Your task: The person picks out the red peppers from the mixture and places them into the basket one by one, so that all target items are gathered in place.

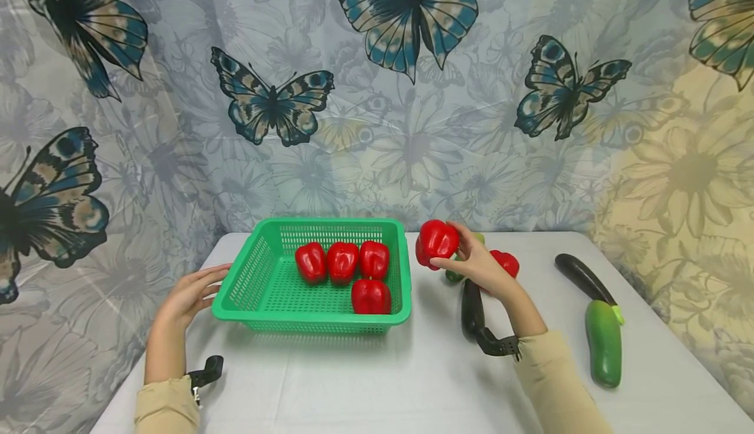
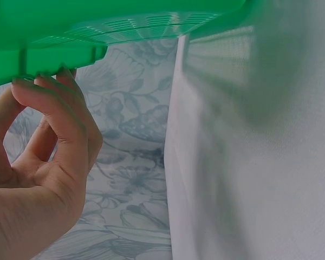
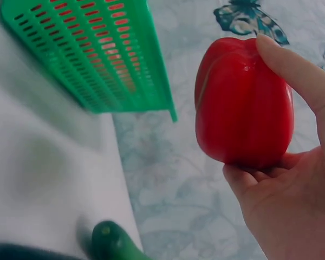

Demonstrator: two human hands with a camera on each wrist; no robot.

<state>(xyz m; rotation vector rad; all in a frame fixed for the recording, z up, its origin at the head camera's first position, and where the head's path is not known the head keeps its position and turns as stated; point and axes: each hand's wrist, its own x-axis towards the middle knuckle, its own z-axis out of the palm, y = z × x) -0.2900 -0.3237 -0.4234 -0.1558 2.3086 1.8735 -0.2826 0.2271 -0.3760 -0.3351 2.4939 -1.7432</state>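
My right hand (image 1: 480, 265) holds a red bell pepper (image 1: 436, 243) in the air, just right of the green plastic basket (image 1: 318, 321). In the right wrist view the thumb lies over one end of this pepper (image 3: 244, 108) and the other fingers are under the opposite end. Several red bell peppers (image 1: 342, 263) sit in the right and back parts of the basket. At the basket's left side, my left hand (image 1: 187, 295) touches the rim with its fingertips, as the left wrist view also shows below the rim (image 2: 59, 57).
Behind the right forearm lie another red pepper (image 1: 506, 262), an eggplant (image 1: 472, 306) and a partly hidden green vegetable (image 1: 453, 276). Farther right are a second eggplant (image 1: 583, 278) and a green cucumber-like vegetable (image 1: 603, 345). A butterfly-print cloth (image 1: 377, 179) hangs behind the white table (image 1: 330, 381).
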